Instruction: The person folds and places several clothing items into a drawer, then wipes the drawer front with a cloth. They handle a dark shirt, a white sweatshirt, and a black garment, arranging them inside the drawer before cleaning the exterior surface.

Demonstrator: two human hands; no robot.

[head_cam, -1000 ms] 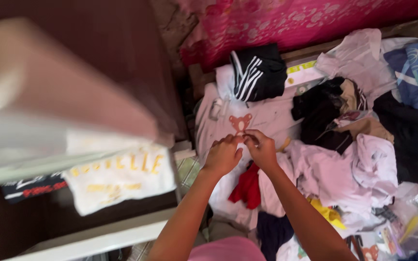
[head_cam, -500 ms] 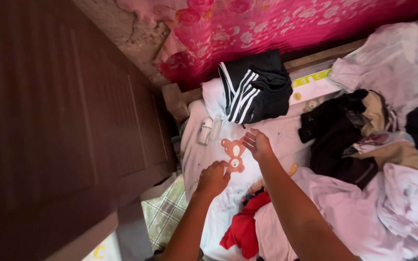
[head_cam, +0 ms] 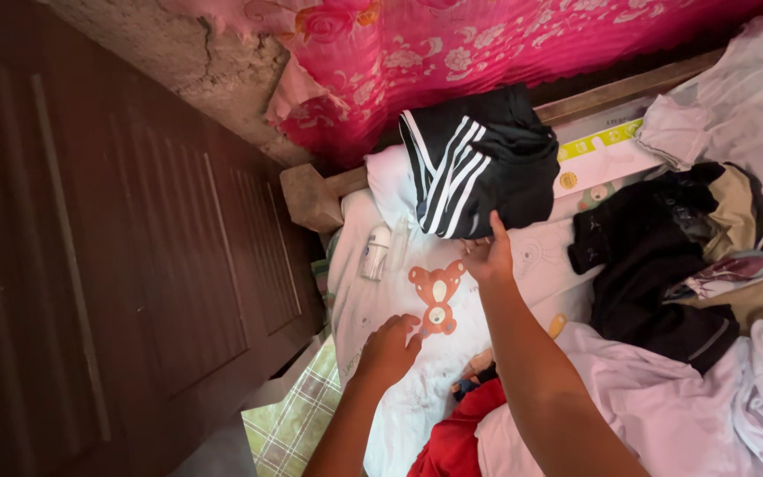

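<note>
Clothes covered the bed [head_cam: 576,163], with a pink flowered cloth [head_cam: 487,53] hanging behind it and a dark wooden wardrobe [head_cam: 117,265] standing close along its side. Spread flat near the bed's edge lay a white garment [head_cam: 417,353] printed with an orange bear [head_cam: 436,298], its long axis running from the person toward the headboard. The left hand [head_cam: 389,349] rested on the near part of the garment, fingers loosely curled and pressing the cloth just beside the bear's lower end, pinching nothing that could be made out. The right hand [head_cam: 490,254] lay farther up, beyond the bear, fingers spread open on the cloth with the fingertips touching the edge of a folded black garment with white stripes [head_cam: 479,159]. So the bear sat between the two hands, the left one nearer to it. A small clear bottle [head_cam: 376,252] lay just left of the bear, a red cloth [head_cam: 461,437] near the forearms, and a heap of black clothing [head_cam: 655,265] off to the right.
</note>
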